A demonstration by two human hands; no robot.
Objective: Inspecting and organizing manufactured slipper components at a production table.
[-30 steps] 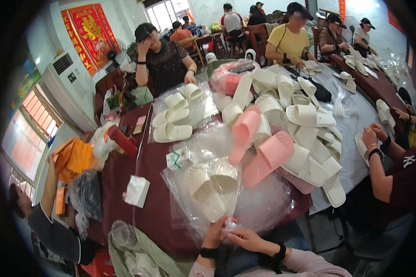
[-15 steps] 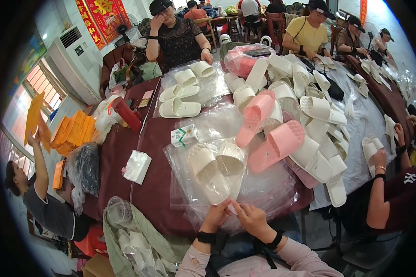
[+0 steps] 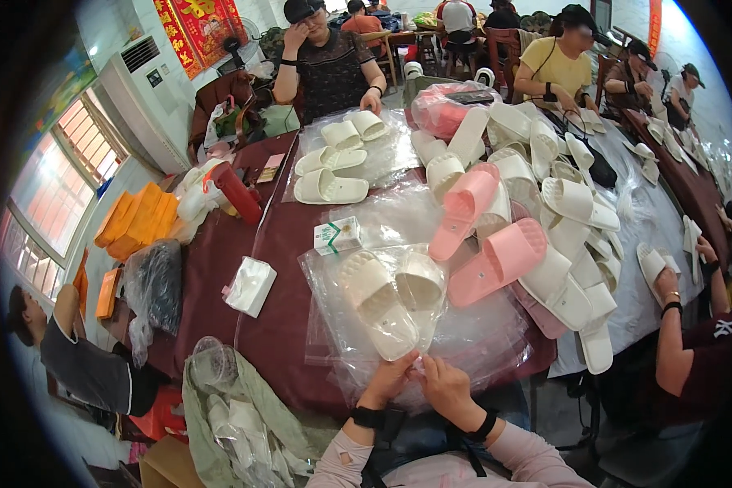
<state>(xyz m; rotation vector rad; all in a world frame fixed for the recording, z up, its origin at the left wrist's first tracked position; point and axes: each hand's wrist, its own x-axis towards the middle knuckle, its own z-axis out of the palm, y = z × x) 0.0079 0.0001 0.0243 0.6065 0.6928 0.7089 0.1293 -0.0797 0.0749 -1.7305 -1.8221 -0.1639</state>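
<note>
A pair of cream slide slippers (image 3: pixel 376 305) lies in front of me, toes away, with shiny clear film over them; they look to be inside a clear plastic bag (image 3: pixel 455 346). More flat clear bags are layered beneath. At the near end of the pair, my left hand (image 3: pixel 392 377) pinches the bag's edge close to the heel of the left slipper. Right beside it, my right hand (image 3: pixel 447 389) is closed on the same edge, fingertips almost touching the left ones. A small pale bit shows between the fingers, too small to name.
Two pink slippers (image 3: pixel 496 260) rest against a heap of cream slippers (image 3: pixel 581 203) on the right. A small white-and-green box (image 3: pixel 337 235) and a tissue pack (image 3: pixel 250 286) lie to the left. Co-workers sit around the table (image 3: pixel 289 325); a green sack (image 3: pixel 297 407) stands at lower left.
The whole view has shifted slightly right. My fingertips have come closer together on the bag's edge. A person at the left has lowered a raised arm that held an orange sheet.
</note>
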